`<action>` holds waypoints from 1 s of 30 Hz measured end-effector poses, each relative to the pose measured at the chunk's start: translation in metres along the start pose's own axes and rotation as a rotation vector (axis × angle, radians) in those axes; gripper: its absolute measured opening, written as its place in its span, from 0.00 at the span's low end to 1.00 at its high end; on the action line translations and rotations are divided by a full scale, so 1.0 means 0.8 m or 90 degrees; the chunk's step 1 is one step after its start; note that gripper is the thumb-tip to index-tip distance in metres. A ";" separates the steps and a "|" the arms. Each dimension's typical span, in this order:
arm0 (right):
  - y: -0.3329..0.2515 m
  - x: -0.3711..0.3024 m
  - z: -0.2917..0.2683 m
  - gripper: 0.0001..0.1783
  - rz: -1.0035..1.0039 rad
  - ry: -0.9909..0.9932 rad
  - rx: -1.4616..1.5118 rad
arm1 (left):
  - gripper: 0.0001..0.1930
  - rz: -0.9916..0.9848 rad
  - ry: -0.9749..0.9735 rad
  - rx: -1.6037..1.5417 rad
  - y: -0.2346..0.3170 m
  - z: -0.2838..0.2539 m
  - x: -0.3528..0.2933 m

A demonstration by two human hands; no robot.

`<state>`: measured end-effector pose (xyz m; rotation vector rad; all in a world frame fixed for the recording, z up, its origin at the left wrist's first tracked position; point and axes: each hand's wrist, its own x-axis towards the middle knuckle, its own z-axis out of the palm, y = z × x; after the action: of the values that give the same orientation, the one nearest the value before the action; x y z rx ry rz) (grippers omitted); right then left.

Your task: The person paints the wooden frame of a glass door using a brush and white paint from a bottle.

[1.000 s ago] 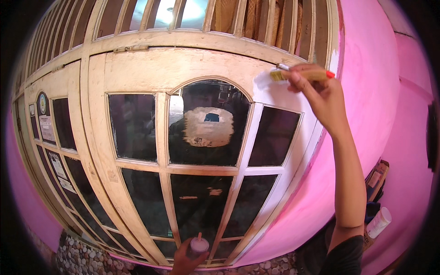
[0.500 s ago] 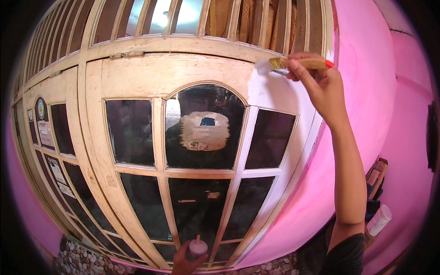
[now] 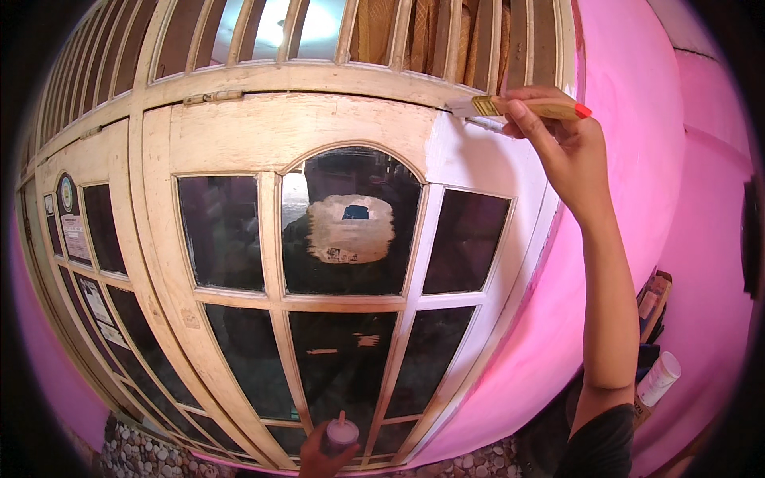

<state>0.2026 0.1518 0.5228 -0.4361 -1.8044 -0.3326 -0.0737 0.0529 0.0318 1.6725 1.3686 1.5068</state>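
My right hand [image 3: 558,135] grips a paintbrush [image 3: 535,107] with a wooden handle, red at its end. The pale bristles point left and lie at the top edge of the door [image 3: 247,131], near its upper right corner. Fresh white paint [image 3: 470,155] covers the door's right side, while bare cream wood shows over the rest. Low in the view, my left hand [image 3: 325,452] is wrapped round a small cup [image 3: 343,432] of pale paint, with a stick standing up in it.
A slatted panel [image 3: 319,36] runs above the door. Dark glass panes [image 3: 223,231] fill the door, one with a paper-like patch [image 3: 351,231]. The pink wall [image 3: 629,159] borders it at right. A white container [image 3: 659,378] lies tilted by the wall. Pebbles [image 3: 151,454] cover the ground.
The brush has risen slightly, from the white-painted corner to the door's top edge. The left hand still holds the cup. The view has shifted a little.
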 end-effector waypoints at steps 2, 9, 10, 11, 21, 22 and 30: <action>-0.005 -0.013 -0.004 0.12 0.012 -0.042 0.010 | 0.39 -0.019 0.005 0.020 -0.001 0.000 -0.002; 0.013 -0.022 -0.013 0.09 0.022 -0.140 -0.049 | 0.40 -0.043 -0.005 0.009 0.005 0.000 -0.003; 0.015 -0.014 -0.013 0.10 -0.009 -0.099 -0.046 | 0.40 -0.035 -0.005 0.018 0.002 0.001 -0.002; 0.017 -0.007 -0.013 0.10 -0.040 -0.058 -0.045 | 0.40 -0.027 -0.006 0.026 0.001 0.002 -0.001; 0.009 -0.031 -0.018 0.11 0.038 -0.140 -0.033 | 0.42 -0.025 0.001 -0.010 0.013 0.002 0.000; 0.014 -0.027 -0.018 0.11 0.007 -0.123 -0.037 | 0.42 -0.033 -0.007 -0.008 0.007 0.002 -0.001; 0.004 -0.006 -0.009 0.10 -0.057 -0.036 -0.076 | 0.42 -0.037 -0.009 -0.022 -0.003 0.006 -0.001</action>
<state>0.2116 0.1506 0.5200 -0.4523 -1.8696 -0.4968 -0.0697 0.0544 0.0278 1.6058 1.3652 1.4755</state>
